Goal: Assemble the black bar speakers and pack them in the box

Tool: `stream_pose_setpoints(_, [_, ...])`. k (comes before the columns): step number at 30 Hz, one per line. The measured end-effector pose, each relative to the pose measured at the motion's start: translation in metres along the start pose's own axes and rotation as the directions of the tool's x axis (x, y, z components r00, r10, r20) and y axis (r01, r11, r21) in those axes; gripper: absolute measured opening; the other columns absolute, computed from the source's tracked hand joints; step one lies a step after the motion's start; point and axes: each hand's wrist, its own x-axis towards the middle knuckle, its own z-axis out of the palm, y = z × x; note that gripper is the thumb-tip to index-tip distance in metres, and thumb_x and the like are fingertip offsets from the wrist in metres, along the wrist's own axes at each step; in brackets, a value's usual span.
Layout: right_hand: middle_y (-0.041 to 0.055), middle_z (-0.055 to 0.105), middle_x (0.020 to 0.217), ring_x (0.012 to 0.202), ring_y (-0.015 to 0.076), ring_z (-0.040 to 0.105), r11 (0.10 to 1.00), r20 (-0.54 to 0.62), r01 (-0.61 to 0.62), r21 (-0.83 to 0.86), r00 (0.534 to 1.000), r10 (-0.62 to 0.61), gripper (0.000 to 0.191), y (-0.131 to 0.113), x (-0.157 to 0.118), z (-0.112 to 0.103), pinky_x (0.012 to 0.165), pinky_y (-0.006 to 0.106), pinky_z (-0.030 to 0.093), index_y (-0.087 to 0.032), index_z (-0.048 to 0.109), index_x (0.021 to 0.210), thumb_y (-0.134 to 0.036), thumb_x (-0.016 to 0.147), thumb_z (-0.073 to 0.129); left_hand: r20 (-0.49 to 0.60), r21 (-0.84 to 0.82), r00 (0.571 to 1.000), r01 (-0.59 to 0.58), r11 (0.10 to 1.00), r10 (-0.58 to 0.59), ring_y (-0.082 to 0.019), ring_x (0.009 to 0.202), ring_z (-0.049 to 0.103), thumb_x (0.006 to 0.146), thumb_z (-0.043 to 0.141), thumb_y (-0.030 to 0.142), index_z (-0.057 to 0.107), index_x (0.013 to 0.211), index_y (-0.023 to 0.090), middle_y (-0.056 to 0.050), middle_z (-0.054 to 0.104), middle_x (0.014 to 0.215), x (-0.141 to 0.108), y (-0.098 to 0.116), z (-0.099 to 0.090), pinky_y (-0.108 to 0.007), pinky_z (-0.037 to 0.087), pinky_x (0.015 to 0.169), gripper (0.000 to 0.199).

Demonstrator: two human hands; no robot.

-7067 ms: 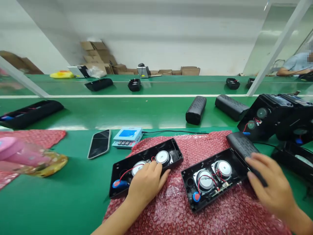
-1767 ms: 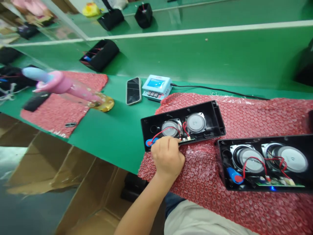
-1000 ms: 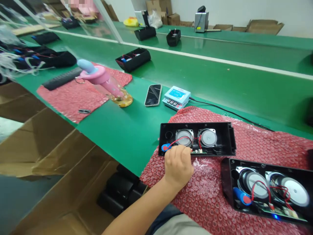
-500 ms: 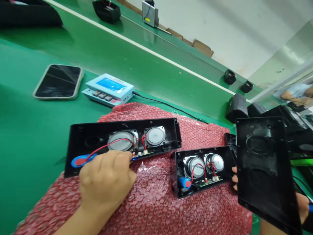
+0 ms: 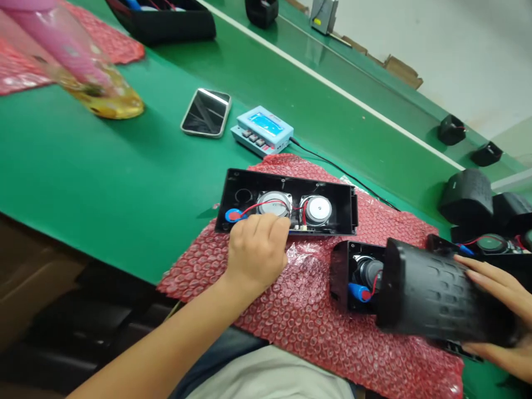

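Observation:
My left hand (image 5: pixel 258 249) is closed on the lower edge of an open black speaker housing (image 5: pixel 341 205), which holds two round drivers, red wires and a blue cylinder (image 5: pixel 235 215). My right hand (image 5: pixel 501 310) grips a black cover (image 5: pixel 436 293) with a textured outer face, slightly blurred. That cover hangs over the right part of a second open housing (image 5: pixel 341 277), hiding one of its drivers. Both housings rest on red bubble wrap (image 5: pixel 307 299).
A phone (image 5: pixel 206 112) and a light blue device (image 5: pixel 264 130) with a black cable lie behind the wrap. A pink and yellow bag (image 5: pixel 103 94) is at the upper left. Black housings (image 5: pixel 465 194) stand at the right.
The view has shifted, so the housings appear farther right. The cover in my right hand has turned from its hollow inside to its textured outside and moved over the second housing.

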Motion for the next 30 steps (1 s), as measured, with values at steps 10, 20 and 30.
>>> stream_pose_setpoints(10, [0.0098, 0.037, 0.142, 0.128, 0.0343, 0.039, 0.988, 0.230, 0.149, 0.033, 0.961, -0.152, 0.080, 0.008, 0.035, 0.019, 0.098, 0.055, 0.042, -0.036, 0.028, 0.142, -0.038, 0.072, 0.068, 0.101, -0.419, 0.991, 0.126, 0.899, -0.092, -0.029, 0.103, 0.055, 0.074, 0.064, 0.028, 0.047, 0.116, 0.012, -0.016, 0.060, 0.109, -0.001, 0.017, -0.031, -0.045, 0.046, 0.090, 0.048])
stream_pose_setpoints(20, [0.0104, 0.036, 0.142, 0.128, 0.0353, 0.038, 0.990, 0.248, 0.125, 0.059, 0.959, -0.136, 0.081, 0.002, 0.039, 0.016, 0.099, 0.056, 0.040, -0.035, 0.030, 0.141, -0.042, 0.071, 0.069, 0.342, -0.786, 0.934, 0.223, 0.576, 0.105, -0.030, 0.126, 0.046, 0.069, 0.067, 0.058, 0.026, 0.139, 0.008, -0.022, 0.049, 0.136, -0.018, 0.071, -0.025, -0.047, 0.043, 0.103, 0.095])
stream_pose_setpoints(30, [0.0121, 0.037, 0.141, 0.125, 0.0367, 0.041, 0.981, 0.241, 0.181, 0.069, 0.951, -0.192, 0.077, 0.008, 0.037, 0.016, 0.091, 0.063, 0.044, -0.032, 0.032, 0.141, -0.052, 0.074, 0.064, 0.355, -0.807, 0.932, 0.262, 0.530, 0.080, -0.031, 0.124, 0.048, 0.073, 0.066, 0.049, 0.032, 0.138, 0.008, -0.025, 0.045, 0.138, -0.019, 0.074, -0.025, -0.049, 0.046, 0.099, 0.084])
